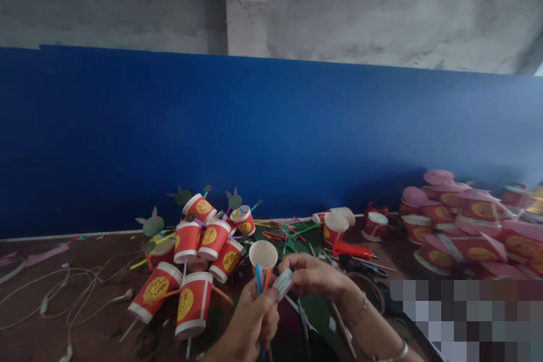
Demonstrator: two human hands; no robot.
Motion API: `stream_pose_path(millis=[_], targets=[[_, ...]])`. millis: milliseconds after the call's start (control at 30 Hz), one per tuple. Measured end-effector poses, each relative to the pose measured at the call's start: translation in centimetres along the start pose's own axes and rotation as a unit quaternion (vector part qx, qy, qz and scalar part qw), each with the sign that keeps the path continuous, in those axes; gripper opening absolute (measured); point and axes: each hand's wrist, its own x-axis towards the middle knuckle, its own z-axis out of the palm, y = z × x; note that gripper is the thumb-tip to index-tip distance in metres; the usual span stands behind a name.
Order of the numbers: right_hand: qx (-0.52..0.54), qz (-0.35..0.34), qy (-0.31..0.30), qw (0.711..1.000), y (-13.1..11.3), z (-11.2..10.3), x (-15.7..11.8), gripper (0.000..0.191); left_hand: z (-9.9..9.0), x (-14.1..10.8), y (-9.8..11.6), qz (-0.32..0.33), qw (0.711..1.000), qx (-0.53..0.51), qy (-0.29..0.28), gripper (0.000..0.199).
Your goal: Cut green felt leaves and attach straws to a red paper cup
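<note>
At the bottom centre my left hand (pixel 257 317) is closed round a blue straw (pixel 258 280) and an orange straw (pixel 267 278). A small whitish piece (pixel 283 284), perhaps paper or tape, lies between both hands. My right hand (pixel 311 276) pinches its upper right end, while the left thumb touches its lower end. Just behind the hands stands a paper cup (pixel 263 254) with its pale inside showing. To the left is a pile of red paper cups (pixel 194 304) with yellow round prints, some with sticks or straws attached.
White earphones (pixel 123 296) with tangled cord lie at left. Behind right are another cup (pixel 335 228), a red-handled cutter (pixel 352 250) and a tape roll (pixel 376 226). Pink-topped cups (pixel 479 206) crowd the far right. A blue panel (pixel 254 136) borders the brown table (pixel 102 254).
</note>
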Motion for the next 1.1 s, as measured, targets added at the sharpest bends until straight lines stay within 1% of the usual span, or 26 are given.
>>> stream_pose_path(millis=[200,333,467,533,633,700,767,833,900,1100], targets=[[-0.03,0.005,-0.003,1.0,-0.6,0.3,-0.1,0.034,-0.3,0.2,-0.4,0.001,1.0,-0.006,0.001,0.05],[-0.078,0.011,0.005,0.997,-1.6,0.9,-0.3,0.033,-0.6,0.6,-0.9,0.003,1.0,-0.001,0.002,0.05],[-0.14,0.012,0.018,0.99,-2.7,1.7,-0.6,0.028,-0.6,0.6,-1.1,0.001,1.0,0.006,-0.002,0.051],[-0.185,0.011,0.027,0.982,-3.1,2.0,-0.7,0.026,-0.5,0.6,-1.1,0.007,1.0,0.01,0.001,0.05],[-0.27,0.024,0.056,0.961,-3.5,2.3,-0.9,0.022,-0.5,0.6,-1.0,0.021,1.0,0.017,-0.002,0.048],[-0.302,0.026,0.069,0.951,-3.7,2.3,-1.1,0.022,-0.5,0.6,-1.0,0.02,0.999,0.026,-0.006,0.048],[-0.28,0.02,0.055,0.958,-3.8,2.3,-1.2,0.024,-0.5,0.6,-1.0,0.007,1.0,0.025,-0.014,0.049],[-0.224,0.013,0.027,0.974,-3.8,2.1,-1.2,0.028,-0.5,0.5,-1.0,-0.004,1.0,0.011,-0.023,0.051],[-0.182,0.01,0.012,0.983,-3.9,2.1,-1.1,0.03,-0.6,0.4,-1.1,-0.005,1.0,0.001,-0.025,0.051],[-0.208,0.013,0.021,0.978,-4.2,2.4,-1.2,0.028,-0.5,0.2,-0.8,-0.015,1.0,-0.001,0.002,0.043]])
